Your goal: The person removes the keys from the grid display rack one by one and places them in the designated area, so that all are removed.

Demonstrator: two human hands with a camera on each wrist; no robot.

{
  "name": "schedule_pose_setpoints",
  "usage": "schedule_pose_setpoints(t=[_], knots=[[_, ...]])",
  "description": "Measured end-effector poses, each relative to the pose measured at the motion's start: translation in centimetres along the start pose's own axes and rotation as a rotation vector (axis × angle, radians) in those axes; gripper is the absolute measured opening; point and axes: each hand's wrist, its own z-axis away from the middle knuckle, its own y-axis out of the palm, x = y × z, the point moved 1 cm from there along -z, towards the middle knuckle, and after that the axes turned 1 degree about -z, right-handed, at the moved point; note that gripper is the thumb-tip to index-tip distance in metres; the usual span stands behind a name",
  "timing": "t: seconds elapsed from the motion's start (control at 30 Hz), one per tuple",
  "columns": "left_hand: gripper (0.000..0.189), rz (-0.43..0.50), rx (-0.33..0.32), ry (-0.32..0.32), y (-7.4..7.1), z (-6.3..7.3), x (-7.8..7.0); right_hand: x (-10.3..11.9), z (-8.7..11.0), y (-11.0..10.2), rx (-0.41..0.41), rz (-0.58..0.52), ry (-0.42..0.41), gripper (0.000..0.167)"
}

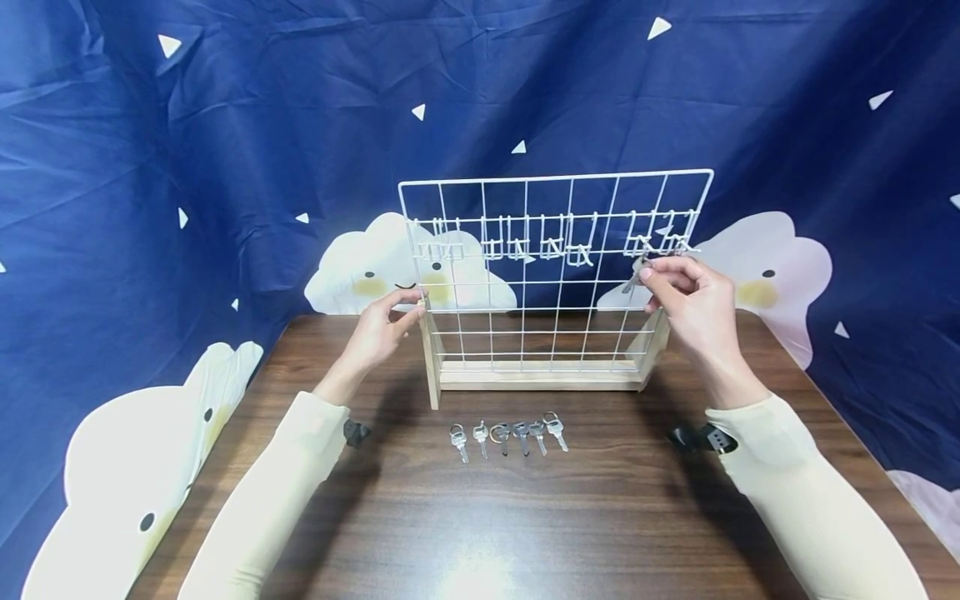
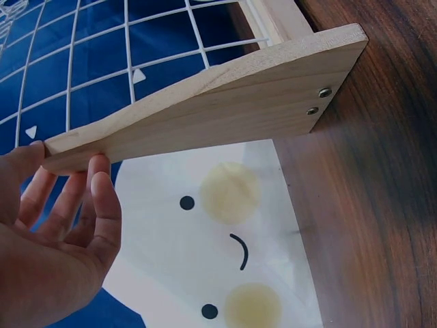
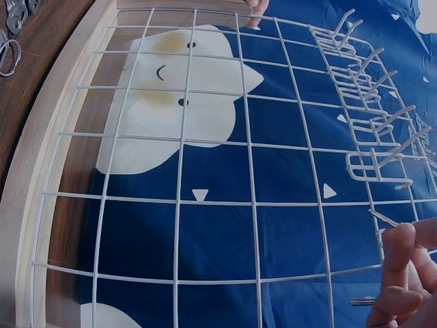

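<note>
A white wire grid rack (image 1: 555,296) with a wooden base stands upright on the table. White wire hooks (image 1: 553,248) hang in a row across its upper part. At the rack's right side, my right hand (image 1: 693,302) pinches a metal key (image 1: 632,282) just below the rightmost hooks; whether its ring touches a hook cannot be told. In the right wrist view, fingertips (image 3: 399,239) partly hide the key. My left hand (image 2: 61,236) holds the upper end of the rack's wooden side support (image 2: 225,102) between thumb and fingers.
Several keys with rings (image 1: 501,433) lie in a row on the brown wooden table (image 1: 570,517) in front of the rack. Behind hangs a dark blue cloth (image 1: 360,108) with white triangles and cloud shapes.
</note>
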Motion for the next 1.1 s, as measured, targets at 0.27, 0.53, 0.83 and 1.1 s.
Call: schedule_pose_setpoints(t=[0.27, 0.53, 0.83, 1.1], knots=[[0.034, 0.006, -0.003, -0.002, 0.0, 0.0, 0.0, 0.5, 0.9, -0.6, 0.008, -0.038, -0.02, 0.009], [0.034, -0.004, -0.006, 0.002, 0.0, 0.0, 0.0, 1.3, 1.8, -1.1, 0.004, -0.132, -0.032, 0.009], [0.034, 0.012, -0.003, -0.005, 0.0, 0.1, -0.1, 2.3, 2.4, -1.3, 0.002, -0.194, -0.071, 0.007], [0.035, 0.007, 0.001, -0.013, 0.0, 0.1, -0.1, 1.9, 2.7, -1.4, 0.072, -0.103, -0.052, 0.012]])
